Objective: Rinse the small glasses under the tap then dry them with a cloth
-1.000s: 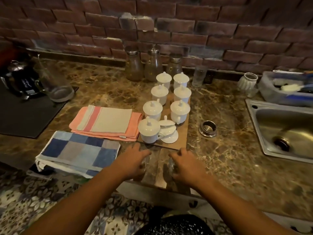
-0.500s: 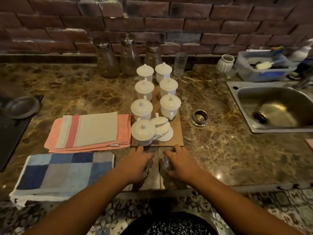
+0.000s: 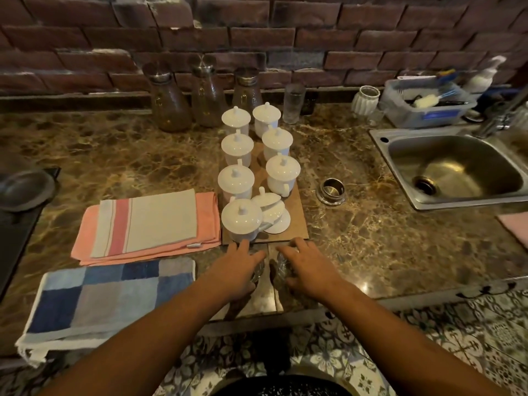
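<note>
At the near edge of the counter [image 3: 371, 247], one small glass [image 3: 258, 271] is gripped from above by the left hand [image 3: 238, 270], whose fingers are curled over its rim. Only a sliver of the glass shows at the thumb side. A second small glass [image 3: 281, 265] is held the same way under the curled fingers of the right hand [image 3: 310, 267]. The two glasses stand close together, apart by a narrow gap between the hands.

Just left of the left hand a blue checked cloth [image 3: 105, 295] is spread. Beyond it a pink cloth [image 3: 205, 221] is laid, with a striped cloth [image 3: 154, 221] on top. Directly past the fingertips a cardboard sheet [image 3: 298, 221] carries white lidded cups [image 3: 241, 221] in two rows. Further right of the right hand a steel sink [image 3: 457, 170] is set into the counter.
</note>
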The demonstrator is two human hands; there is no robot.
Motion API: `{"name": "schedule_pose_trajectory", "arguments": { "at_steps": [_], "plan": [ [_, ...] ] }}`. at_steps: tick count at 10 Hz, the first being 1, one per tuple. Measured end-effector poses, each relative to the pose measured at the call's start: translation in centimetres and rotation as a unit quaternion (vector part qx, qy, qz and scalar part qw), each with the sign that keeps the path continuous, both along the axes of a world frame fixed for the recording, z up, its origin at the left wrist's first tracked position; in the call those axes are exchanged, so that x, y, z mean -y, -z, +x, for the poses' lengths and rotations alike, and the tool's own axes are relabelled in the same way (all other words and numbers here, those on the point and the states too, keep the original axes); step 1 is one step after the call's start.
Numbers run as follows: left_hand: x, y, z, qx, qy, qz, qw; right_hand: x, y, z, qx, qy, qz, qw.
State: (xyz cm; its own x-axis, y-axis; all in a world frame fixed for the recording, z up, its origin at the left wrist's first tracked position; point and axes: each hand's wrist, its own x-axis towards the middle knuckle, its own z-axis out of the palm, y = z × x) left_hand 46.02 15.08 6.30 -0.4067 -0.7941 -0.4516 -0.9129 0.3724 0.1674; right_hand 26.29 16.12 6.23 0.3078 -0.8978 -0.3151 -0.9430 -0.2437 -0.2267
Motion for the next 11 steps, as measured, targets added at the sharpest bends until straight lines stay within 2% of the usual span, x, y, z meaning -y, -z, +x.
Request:
{"name": "schedule_pose_trajectory", "arguments": {
  "at_steps": [5, 8, 9, 10, 11],
  "plan": [
    [-0.4, -0.1, -0.3, -0.019, -0.029, 0.004, 0.999, 0.7, 0.5, -0.3, -0.005, -0.018, -0.003, 1.0],
    [-1.3, 0.6, -0.3, -0.054, -0.063, -0.007, 0.997, -0.1, 1.1, -0.7, 0.028, -0.014, -0.03, 0.999],
    [-1.7, 0.4, -0.1, -0.085, -0.083, -0.012, 0.993, -0.6, 0.6, -0.6, 0.019, -0.008, -0.023, 1.0],
    [-3.1, -0.1, 0.4, -0.131, -0.12, -0.035, 0.983, -2.3, 0.5, -1.3, 0.049, 0.034, -0.041, 0.997],
    [-6.4, -0.4, 1.8, -0.2, -0.193, -0.047, 0.959, -5.6, 0.7, -2.4, 0.125, 0.107, -0.056, 0.985]
  ]
}}
